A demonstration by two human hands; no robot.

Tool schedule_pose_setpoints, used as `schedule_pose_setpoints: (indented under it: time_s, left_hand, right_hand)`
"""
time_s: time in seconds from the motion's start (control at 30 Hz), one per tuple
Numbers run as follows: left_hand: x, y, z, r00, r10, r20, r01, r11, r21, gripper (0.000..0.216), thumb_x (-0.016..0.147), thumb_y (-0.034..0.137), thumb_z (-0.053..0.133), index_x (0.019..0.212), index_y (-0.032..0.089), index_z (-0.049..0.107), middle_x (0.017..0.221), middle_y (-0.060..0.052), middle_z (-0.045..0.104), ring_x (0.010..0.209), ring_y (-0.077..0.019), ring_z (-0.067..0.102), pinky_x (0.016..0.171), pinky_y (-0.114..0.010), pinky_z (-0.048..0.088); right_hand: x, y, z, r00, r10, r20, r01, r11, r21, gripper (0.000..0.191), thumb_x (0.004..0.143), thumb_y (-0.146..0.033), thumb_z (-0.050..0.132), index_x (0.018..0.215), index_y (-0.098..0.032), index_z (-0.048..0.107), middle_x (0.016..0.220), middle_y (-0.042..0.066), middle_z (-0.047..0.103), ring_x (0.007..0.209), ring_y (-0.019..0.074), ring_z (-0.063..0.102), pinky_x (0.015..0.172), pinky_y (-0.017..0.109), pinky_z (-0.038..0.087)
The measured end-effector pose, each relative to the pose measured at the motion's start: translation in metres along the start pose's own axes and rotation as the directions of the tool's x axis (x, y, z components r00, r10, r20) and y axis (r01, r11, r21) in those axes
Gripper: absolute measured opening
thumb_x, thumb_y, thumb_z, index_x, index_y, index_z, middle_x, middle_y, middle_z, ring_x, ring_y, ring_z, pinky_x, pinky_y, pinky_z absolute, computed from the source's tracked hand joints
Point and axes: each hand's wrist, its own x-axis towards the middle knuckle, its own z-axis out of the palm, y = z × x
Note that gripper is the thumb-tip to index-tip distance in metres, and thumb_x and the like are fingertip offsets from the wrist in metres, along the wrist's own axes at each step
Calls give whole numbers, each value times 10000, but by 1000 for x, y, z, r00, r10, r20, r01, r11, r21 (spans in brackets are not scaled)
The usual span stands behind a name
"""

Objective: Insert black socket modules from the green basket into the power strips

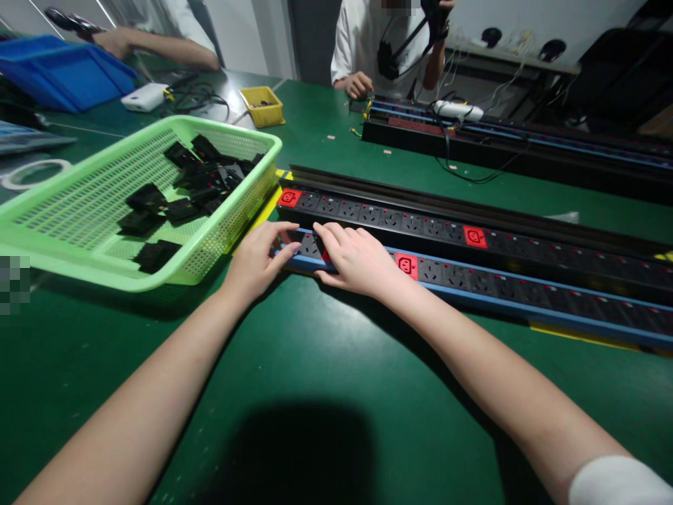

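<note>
A long blue-edged power strip (457, 279) lies across the table, its top lined with black sockets and a red socket (406, 265). My left hand (257, 258) curves around the strip's left end, thumb on the near edge and fingers at the far side. Just right of it, my right hand (357, 258) spans the same strip, covering part of a red socket. Behind this strip runs a black power strip (420, 223), also with black and red sockets. A light green basket (210, 242) holding several black socket pieces (181, 210) stands by my left hand.
A black rail (473, 216) lies behind the strips. Farther back are a small yellow bin (263, 116), a blue bin (78, 77), a tape roll (34, 174) and more strips with cables (473, 144). Two people are across the table; one person's hand (359, 85) rests near those strips.
</note>
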Motion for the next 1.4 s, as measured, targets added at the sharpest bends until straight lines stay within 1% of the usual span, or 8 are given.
schedule_pose_setpoints:
  time_s: [0.1, 0.2, 0.33, 0.53, 0.8, 1.1, 1.27, 1.4]
  left_hand:
    - [0, -1, 1, 993, 50, 108, -47, 998, -37, 589, 886, 568, 623, 1356, 217, 573, 1124, -87, 660, 1035, -253, 625, 958, -403, 487]
    - [0, -4, 3, 985, 23, 171, -9, 997, -79, 682, 807, 621, 696, 1353, 228, 585, 1186, -97, 673, 1032, -261, 644, 943, -406, 506]
    - [0, -7, 3, 980, -63, 186, 77, 995, -66, 756, 758, 701, 694, 1352, 240, 616, 1191, -116, 703, 1033, -292, 668, 954, -438, 512]
    - [-1, -7, 1, 980, -63, 187, 67, 998, -15, 778, 761, 754, 642, 1362, 260, 626, 1192, -131, 713, 1049, -312, 674, 933, -436, 516]
    - [-3, -6, 3, 990, 109, 93, -118, 989, 94, 691, 827, 659, 644, 1361, 222, 599, 1208, -143, 684, 1135, -319, 624, 1020, -464, 469]
    - [-10, -2, 5, 983, 176, 61, -185, 958, 221, 622, 888, 564, 628, 1407, 230, 553, 1197, -147, 684, 1158, -318, 618, 1044, -474, 479]
    - [-12, -8, 8, 961, 251, 115, -269, 944, 191, 594, 955, 442, 581, 1505, 275, 427, 1330, -114, 653, 1284, -299, 574, 1117, -485, 433]
    - [-11, -4, 10, 952, 284, 113, -303, 927, 221, 742, 939, 410, 605, 1579, 209, 287, 1322, -142, 660, 1284, -332, 558, 1104, -500, 405]
  right_hand:
    - [0, 0, 0, 1000, 7, -1, -7, 1000, 10, 753, 946, -447, 545, 1517, -4, 336, 1460, 254, 520, 1152, 336, 600, 937, 447, 474]
    - [0, 0, -1, 1000, 13, -1, -13, 1000, 14, 745, 946, -442, 538, 1510, 7, 349, 1451, 251, 528, 1134, 336, 609, 934, 451, 478]
    - [0, 0, -1, 1000, 15, 2, -16, 1000, 21, 754, 943, -450, 550, 1510, 4, 348, 1448, 252, 528, 1147, 338, 601, 937, 450, 476]
    - [-1, 0, -1, 1000, 12, 8, -12, 1000, 13, 763, 949, -469, 545, 1512, 4, 338, 1452, 259, 521, 1148, 342, 595, 943, 457, 469]
    - [0, -1, -3, 1000, 15, 19, -15, 1000, 5, 724, 962, -455, 510, 1506, -7, 342, 1434, 253, 535, 1114, 330, 605, 933, 448, 466]
    - [-1, -3, -3, 1000, 15, 7, -15, 1000, -19, 678, 992, -471, 453, 1487, -19, 358, 1432, 251, 532, 1115, 328, 591, 914, 444, 465]
    - [-1, -2, -2, 1000, 5, 13, -5, 1000, -19, 698, 997, -483, 441, 1492, 1, 348, 1418, 243, 540, 1095, 328, 597, 906, 446, 465]
    - [-1, -2, -1, 1000, 2, -5, -2, 1000, -9, 657, 994, -474, 460, 1463, -22, 379, 1404, 235, 548, 1089, 320, 592, 899, 444, 473]
